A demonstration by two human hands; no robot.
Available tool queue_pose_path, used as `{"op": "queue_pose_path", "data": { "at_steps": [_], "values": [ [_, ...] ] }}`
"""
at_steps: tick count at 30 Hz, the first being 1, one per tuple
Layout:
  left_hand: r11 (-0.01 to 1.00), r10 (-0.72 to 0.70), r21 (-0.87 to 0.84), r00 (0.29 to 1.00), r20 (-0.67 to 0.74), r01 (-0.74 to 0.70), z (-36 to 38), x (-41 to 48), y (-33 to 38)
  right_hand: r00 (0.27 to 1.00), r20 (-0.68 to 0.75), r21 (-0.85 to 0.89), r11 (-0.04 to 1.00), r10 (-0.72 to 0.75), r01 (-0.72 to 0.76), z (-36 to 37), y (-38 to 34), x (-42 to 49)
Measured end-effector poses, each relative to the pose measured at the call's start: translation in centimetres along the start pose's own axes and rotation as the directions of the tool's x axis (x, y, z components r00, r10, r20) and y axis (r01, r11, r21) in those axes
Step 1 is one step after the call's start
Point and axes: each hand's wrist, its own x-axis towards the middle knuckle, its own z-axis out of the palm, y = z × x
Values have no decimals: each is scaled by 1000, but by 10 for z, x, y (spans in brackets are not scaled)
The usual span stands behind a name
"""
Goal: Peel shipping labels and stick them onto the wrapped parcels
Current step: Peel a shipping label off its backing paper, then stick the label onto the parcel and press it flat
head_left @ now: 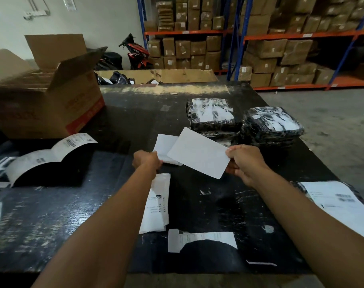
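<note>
Right hand (242, 161) pinches the label (197, 152) by one corner; left hand (148, 161) grips the backing (164, 145) beside it. Parcels (270, 125) sit just beyond the right hand. Risk: held by one corner, label may curl, stick to itself or land crooked.

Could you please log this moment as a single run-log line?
phase: label peel | left hand: grips crumpled white paper | right hand: pinches flat white sheet | wrapped parcels: two stacks beyond the hands

Blank white label (197, 153) airborne — wrapped parcels (243, 121) beyond.
</note>
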Motion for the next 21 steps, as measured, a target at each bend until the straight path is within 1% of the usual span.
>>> {"op": "queue_pose_path", "data": {
  "at_steps": [2, 3, 4, 5, 6, 7, 8, 9, 10, 11, 13, 15, 16, 17, 18, 21],
  "values": [
    [990, 0, -143, 990, -140, -20, -3, -16, 8, 1000, 5, 9, 1000, -9, 9, 2, -2, -3],
    [977, 22, -204, 977, -213, -67, -6, -31, 17, 1000, 8, 7, 1000, -23, 23, 4, -4, -5],
    [966, 76, -219, 956, -283, -141, -8, -45, 23, 999, 5, 1, 999, -45, 45, 5, -7, -8],
    [950, 162, -201, 928, -335, -238, -9, -61, 30, 997, -4, -5, 997, -75, 75, 6, -11, -10],
    [931, 267, -159, 909, -321, -329, -9, -74, 36, 993, -22, -16, 993, -115, 114, 6, -14, -11],
    [901, 371, -128, 890, -264, -414, -8, -91, 41, 984, -52, -39, 985, -168, 166, 7, -19, -13],
    [879, 446, -103, 880, -166, -465, -5, -101, 45, 967, -90, -86, 969, -239, 231, 7, -24, -14],
    [881, 461, -104, 887, -38, -462, -2, -113, 49, 936, -128, -151, 939, -329, 309, 7, -30, -17],
    [900, 428, -121, 900, 80, -418, 3, -118, 54, 886, -157, -227, 889, -436, 397, 7, -35, -19],
    [929, 362, -160, 911, 199, -334, 4, -128, 61, 816, -167, -311, 815, -553, 489, 6, -39, -23],
    [957, 247, -242, 889, 385, -161, 10, -143, 76, 630, -120, -463, 605, -767, 648, 5, -46, -34],
    [954, 212, -290, 846, 489, -71, 17, -154, 89, 446, -21, -546, 384, -895, 745, 3, -47, -43],
    [950, 212, -308, 834, 509, -54, 21, -157, 95, 382, 31, -569, 298, -924, 766, 1, -46, -46],
    [947, 217, -316, 831, 513, -52, 24, -163, 100, 335, 79, -589, 227, -939, 776, -1, -44, -49],
    [947, 230, -315, 832, 505, -71, 30, -166, 105, 304, 122, -610, 170, -945, 774, -3, -42, -50],
    [951, 272, -263, 849, 453, -164, 48, -176, 111, 250, 208, -659, 53, -946, 751, -11, -34, -53]
  ]
}}
